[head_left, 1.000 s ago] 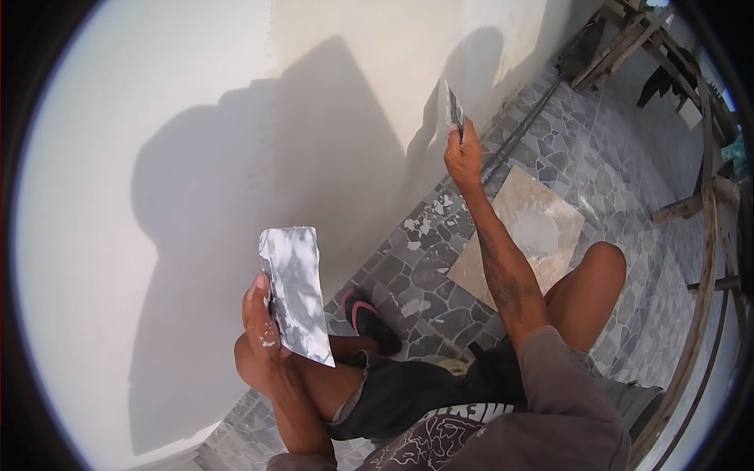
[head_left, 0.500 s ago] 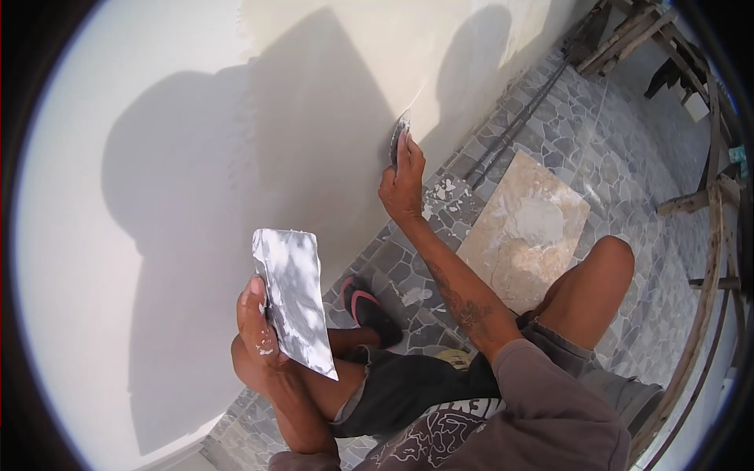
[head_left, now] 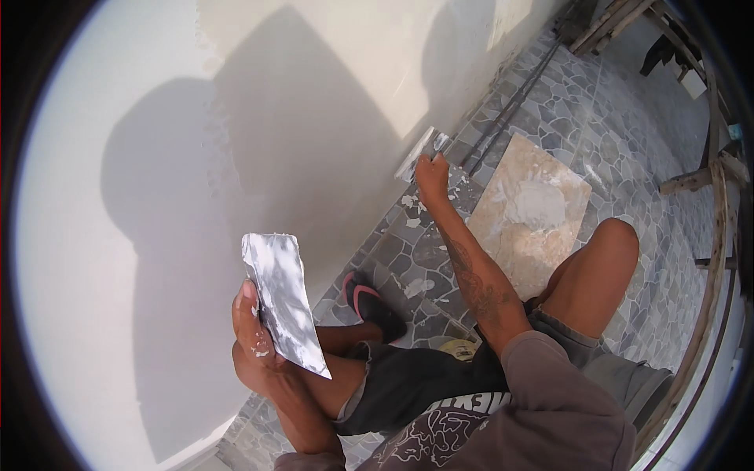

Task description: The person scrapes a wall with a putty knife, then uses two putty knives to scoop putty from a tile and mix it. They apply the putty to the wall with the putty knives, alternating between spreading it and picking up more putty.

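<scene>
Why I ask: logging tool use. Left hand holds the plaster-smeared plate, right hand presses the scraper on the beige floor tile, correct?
Not quite. The head view shows the right hand pressing the scraper against the foot of the wall; the beige floor tile lies apart. The left hand does hold the plaster-smeared plate.

The right arm reaches forward, the right hand (head_left: 432, 169) closed in a grip; the left hand (head_left: 253, 330) is raised, fingers curled.
</scene>
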